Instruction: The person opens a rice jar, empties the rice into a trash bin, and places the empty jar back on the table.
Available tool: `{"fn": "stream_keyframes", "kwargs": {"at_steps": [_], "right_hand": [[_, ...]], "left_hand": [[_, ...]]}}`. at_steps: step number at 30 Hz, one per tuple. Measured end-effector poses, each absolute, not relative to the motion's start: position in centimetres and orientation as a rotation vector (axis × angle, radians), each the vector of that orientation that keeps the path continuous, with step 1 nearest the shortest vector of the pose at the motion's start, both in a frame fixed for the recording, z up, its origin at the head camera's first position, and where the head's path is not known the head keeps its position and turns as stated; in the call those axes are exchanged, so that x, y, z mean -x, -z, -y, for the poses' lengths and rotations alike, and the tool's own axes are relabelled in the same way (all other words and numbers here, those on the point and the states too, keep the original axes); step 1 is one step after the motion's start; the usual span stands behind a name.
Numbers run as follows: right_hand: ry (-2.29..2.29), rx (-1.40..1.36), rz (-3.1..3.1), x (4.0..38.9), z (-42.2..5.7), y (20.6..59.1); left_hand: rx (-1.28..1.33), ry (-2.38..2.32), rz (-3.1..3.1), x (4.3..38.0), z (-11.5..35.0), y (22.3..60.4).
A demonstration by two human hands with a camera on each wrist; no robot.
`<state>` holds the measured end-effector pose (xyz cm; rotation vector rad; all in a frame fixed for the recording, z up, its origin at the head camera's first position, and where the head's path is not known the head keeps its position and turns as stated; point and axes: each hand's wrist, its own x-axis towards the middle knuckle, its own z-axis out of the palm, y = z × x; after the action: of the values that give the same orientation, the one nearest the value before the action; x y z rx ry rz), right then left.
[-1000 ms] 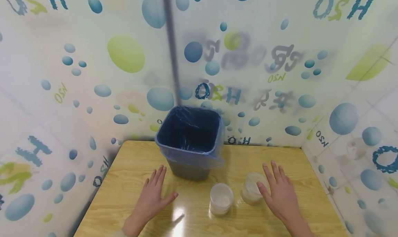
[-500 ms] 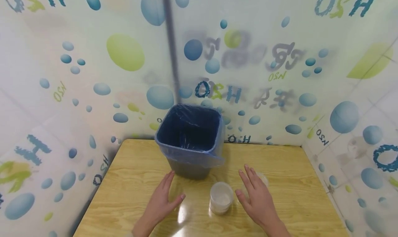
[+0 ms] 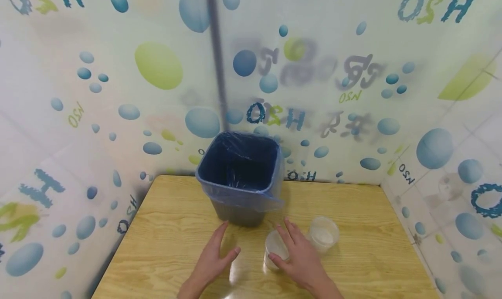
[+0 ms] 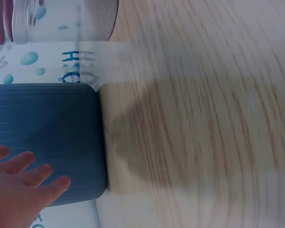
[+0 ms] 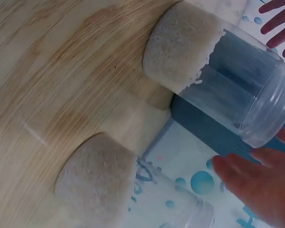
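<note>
Two clear jars, each partly filled with white rice, stand upright on the wooden table. My right hand (image 3: 300,257) hovers at the nearer jar (image 3: 273,243), partly hiding it in the head view. Its fingers are spread near that jar's mouth in the right wrist view; whether they touch it I cannot tell. Behind that hand is the second jar (image 3: 323,233), its rice (image 5: 97,180) filling the lower part. Left of the nearer jar, my left hand (image 3: 211,259) is held in the air with thumb and fingers apart, holding nothing.
A dark bin (image 3: 239,212) with a thin blue plastic liner (image 3: 231,194) stands behind the hands, near the back edge of the table (image 3: 157,233). Curtain-like walls (image 3: 333,50) printed with bubbles and letters enclose the back and sides.
My right hand has moved left from the farther jar to the nearer one, uncovering the farther jar. My left hand has shifted a little to the right. Both jars stay put.
</note>
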<state>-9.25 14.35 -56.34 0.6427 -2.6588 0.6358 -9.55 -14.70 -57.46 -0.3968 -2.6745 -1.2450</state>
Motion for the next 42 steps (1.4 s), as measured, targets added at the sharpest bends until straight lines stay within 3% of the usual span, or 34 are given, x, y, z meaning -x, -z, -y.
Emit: {"fn": "stream_keyframes", "kwargs": {"at_steps": [20, 42], "right_hand": [[-0.737, -0.557, 2.719, 9.7, -12.5, 57.7], [-1.663, -0.191, 2.543, 9.2, -12.2, 53.6]], "left_hand": [[0.378, 1.337, 2.686, 9.5, 13.7, 57.7], [0.612, 1.33, 2.615, 8.9, 12.1, 56.0]]}}
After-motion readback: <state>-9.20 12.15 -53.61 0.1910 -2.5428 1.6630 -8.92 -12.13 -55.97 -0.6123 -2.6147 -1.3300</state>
